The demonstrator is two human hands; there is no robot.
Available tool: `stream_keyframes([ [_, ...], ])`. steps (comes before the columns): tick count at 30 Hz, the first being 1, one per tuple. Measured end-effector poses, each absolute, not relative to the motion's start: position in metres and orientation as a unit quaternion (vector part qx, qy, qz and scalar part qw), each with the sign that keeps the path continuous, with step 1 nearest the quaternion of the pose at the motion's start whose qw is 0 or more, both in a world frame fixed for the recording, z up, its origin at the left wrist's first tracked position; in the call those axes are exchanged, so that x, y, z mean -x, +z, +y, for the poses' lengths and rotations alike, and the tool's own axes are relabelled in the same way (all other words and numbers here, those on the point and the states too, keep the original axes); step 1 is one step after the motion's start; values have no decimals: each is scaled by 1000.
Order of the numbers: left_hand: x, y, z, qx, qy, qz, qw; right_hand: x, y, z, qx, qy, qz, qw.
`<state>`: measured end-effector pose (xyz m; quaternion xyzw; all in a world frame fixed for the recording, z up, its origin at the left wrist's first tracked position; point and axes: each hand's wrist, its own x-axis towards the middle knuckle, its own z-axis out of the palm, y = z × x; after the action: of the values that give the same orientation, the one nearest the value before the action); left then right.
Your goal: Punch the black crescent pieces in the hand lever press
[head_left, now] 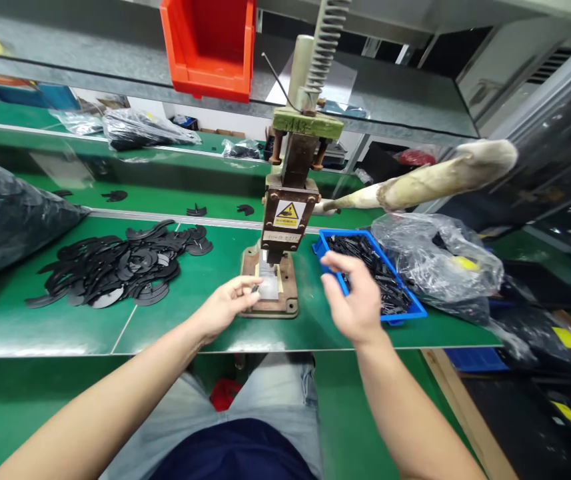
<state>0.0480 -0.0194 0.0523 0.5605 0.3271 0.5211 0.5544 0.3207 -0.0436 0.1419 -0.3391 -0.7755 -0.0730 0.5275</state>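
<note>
Left hand [226,305]: thumb and fingertips pinched on a small dark part [255,289], at the left edge of the pale block [268,288] on the press base [289,288]. Right hand [356,301]: raised beside the blue tray [416,311], thumb and forefinger slightly parted; cannot tell whether anything is between them. Tray holds thin black pieces [390,288]. Press ram [275,256] above the block. Flat black parts [125,267] heaped left on the green bench [175,333]. Clear bag [415,243] right of the tray.
</note>
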Motion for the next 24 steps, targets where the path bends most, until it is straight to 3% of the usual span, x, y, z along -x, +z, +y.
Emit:
stream_keyframes([
  [5,-54,54,34,-554,607,357,445,-322,228,-35,235,-48,-662,710],
  [8,-61,49,53,-598,600,362,389,-303,266,-42,118,5,-698,706],
  [11,-61,47,59,-691,550,394,256,-289,279,-50,139,6,-736,663],
  [15,-52,53,62,-797,455,384,102,-283,268,-55,181,-23,-721,668],
  [24,-45,54,61,-835,429,335,78,-288,164,-76,180,-32,-706,684],
])
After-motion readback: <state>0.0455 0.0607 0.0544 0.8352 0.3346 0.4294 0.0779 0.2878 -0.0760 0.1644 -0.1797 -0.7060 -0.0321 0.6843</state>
